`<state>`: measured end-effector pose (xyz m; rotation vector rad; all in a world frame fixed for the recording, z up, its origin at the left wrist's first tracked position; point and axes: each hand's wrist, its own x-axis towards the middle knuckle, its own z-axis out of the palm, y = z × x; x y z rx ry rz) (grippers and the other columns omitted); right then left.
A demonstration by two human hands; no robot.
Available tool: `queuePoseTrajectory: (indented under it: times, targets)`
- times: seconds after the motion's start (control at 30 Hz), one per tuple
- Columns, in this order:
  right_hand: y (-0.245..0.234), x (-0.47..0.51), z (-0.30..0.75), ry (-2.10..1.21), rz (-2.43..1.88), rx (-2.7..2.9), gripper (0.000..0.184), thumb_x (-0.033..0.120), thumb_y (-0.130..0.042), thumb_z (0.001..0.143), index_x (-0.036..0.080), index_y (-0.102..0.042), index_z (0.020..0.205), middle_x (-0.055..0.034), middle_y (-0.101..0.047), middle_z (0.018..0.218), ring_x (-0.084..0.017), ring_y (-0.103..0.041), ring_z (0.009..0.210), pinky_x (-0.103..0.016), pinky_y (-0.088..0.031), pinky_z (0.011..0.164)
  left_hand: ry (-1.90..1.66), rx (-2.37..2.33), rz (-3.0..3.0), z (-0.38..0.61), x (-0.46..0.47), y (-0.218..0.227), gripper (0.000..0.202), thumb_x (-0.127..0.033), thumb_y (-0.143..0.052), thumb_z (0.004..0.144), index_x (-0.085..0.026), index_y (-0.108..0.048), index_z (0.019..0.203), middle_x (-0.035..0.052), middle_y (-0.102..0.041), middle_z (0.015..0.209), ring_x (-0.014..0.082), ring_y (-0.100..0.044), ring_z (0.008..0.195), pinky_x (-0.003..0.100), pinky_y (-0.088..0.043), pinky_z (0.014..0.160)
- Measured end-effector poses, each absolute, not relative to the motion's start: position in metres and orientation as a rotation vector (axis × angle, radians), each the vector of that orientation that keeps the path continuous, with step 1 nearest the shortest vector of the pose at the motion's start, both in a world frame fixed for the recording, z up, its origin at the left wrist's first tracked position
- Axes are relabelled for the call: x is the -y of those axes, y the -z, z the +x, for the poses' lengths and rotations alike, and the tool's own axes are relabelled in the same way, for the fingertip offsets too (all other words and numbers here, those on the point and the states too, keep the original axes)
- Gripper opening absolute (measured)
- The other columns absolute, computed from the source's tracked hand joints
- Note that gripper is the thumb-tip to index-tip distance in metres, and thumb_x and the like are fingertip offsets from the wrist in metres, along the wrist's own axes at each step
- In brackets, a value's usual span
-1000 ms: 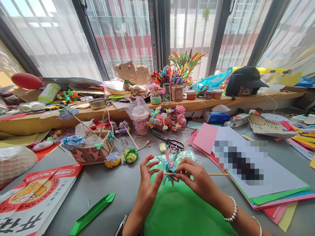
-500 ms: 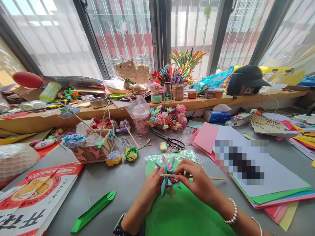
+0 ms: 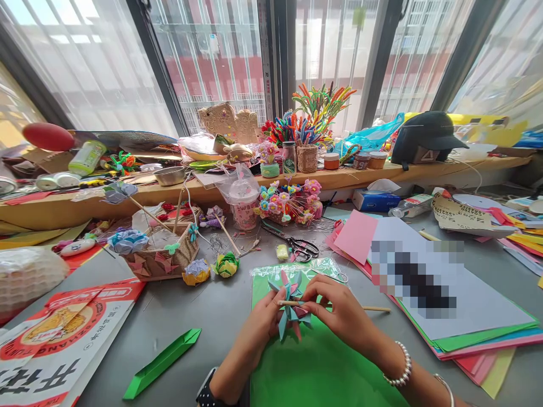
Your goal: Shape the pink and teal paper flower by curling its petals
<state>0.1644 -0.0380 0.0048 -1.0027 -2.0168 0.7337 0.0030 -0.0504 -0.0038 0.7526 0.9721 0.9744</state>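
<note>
A folded paper flower [image 3: 283, 327] with pointed blue and pink petals is held above a green paper pack in a clear sleeve [image 3: 305, 367]. My left hand [image 3: 267, 314] is closed on the flower's left side, its thumb near the centre. Across the flower lies a thin wooden stick [image 3: 376, 309], its left end by my left thumb. My right hand [image 3: 333, 308] pinches the stick close to the flower, and the rest of it runs out to the right behind that hand. Petals and fingers hide where stick and flower meet.
A folded green paper strip [image 3: 163, 364] lies at left. Black-handled scissors [image 3: 303, 249] and a yellow-green paper flower [image 3: 225, 265] lie beyond the pack. Stacked coloured paper [image 3: 487, 305] is at right. A flower-filled cardboard box [image 3: 156, 268] stands back left.
Almost nothing differs. Both hands keep their hold on the flower and the stick, with only a very slight shift in the picture.
</note>
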Motion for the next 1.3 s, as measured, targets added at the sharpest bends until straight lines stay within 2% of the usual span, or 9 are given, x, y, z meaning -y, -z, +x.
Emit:
queuePoseTrajectory:
  times: [0.27, 0.43, 0.63, 0.87, 1.1, 1.3]
  targets:
    - [-0.0037, 0.0355, 0.1675, -0.744, -1.034, 2.028, 0.009, 0.016, -0.058, 0.078, 0.019, -0.067, 0.074, -0.0013, -0.058, 0.071, -0.013, -0.054, 0.063, -0.023, -0.042, 0.055, -0.942, -0.979, 0.761, 0.0029, 0.0509, 0.0038, 0.045, -0.042, -0.062, 0.069, -0.013, -0.056, 0.104, 0.0077, -0.071, 0.077, 0.0231, -0.066, 0.077, 0.026, -0.051, 0.052]
    - [-0.0018, 0.0348, 0.1682, -0.760, -0.980, 2.064, 0.013, 0.019, -0.057, 0.080, 0.022, -0.070, 0.079, -0.0016, -0.057, 0.071, -0.014, -0.055, 0.066, -0.024, -0.044, 0.059, -0.935, -0.968, 0.764, 0.0018, 0.0510, 0.0055, 0.043, -0.042, -0.061, 0.071, -0.014, -0.057, 0.104, 0.0065, -0.071, 0.073, 0.0222, -0.066, 0.074, 0.026, -0.051, 0.053]
    - [-0.0082, 0.0381, 0.1665, -0.765, -1.023, 2.053, 0.012, 0.011, -0.057, 0.078, 0.017, -0.068, 0.075, -0.0025, -0.057, 0.071, -0.014, -0.054, 0.065, -0.024, -0.042, 0.057, -0.939, -0.926, 0.772, 0.0019, 0.0519, 0.0036, 0.039, -0.040, -0.056, 0.076, -0.012, -0.056, 0.103, 0.0077, -0.070, 0.076, 0.0216, -0.066, 0.075, 0.025, -0.049, 0.053]
    - [-0.0093, 0.0388, 0.1671, -0.819, -1.029, 2.016, 0.010, 0.012, -0.060, 0.077, 0.018, -0.066, 0.072, -0.0006, -0.056, 0.071, -0.012, -0.053, 0.065, -0.022, -0.041, 0.056, -0.945, -0.901, 0.793, 0.0021, 0.0526, 0.0010, 0.035, -0.038, -0.054, 0.078, -0.011, -0.057, 0.100, 0.0085, -0.069, 0.078, 0.0220, -0.065, 0.078, 0.026, -0.049, 0.054]
    - [-0.0098, 0.0391, 0.1658, -0.853, -1.053, 2.000, 0.010, 0.011, -0.060, 0.076, 0.017, -0.065, 0.069, 0.0001, -0.056, 0.070, -0.011, -0.052, 0.064, -0.021, -0.040, 0.056, -0.908, -0.904, 0.772, -0.0003, 0.0487, 0.0083, 0.043, -0.042, -0.059, 0.072, -0.011, -0.057, 0.102, 0.0080, -0.069, 0.076, 0.0229, -0.064, 0.077, 0.027, -0.050, 0.053]
    - [-0.0114, 0.0403, 0.1650, -0.852, -1.088, 1.999, 0.010, 0.011, -0.062, 0.075, 0.017, -0.064, 0.067, 0.0006, -0.055, 0.070, -0.011, -0.051, 0.064, -0.021, -0.039, 0.057, -0.927, -0.916, 0.787, 0.0016, 0.0515, 0.0040, 0.040, -0.041, -0.056, 0.075, -0.011, -0.056, 0.102, 0.0068, -0.069, 0.074, 0.0215, -0.065, 0.074, 0.026, -0.050, 0.053]
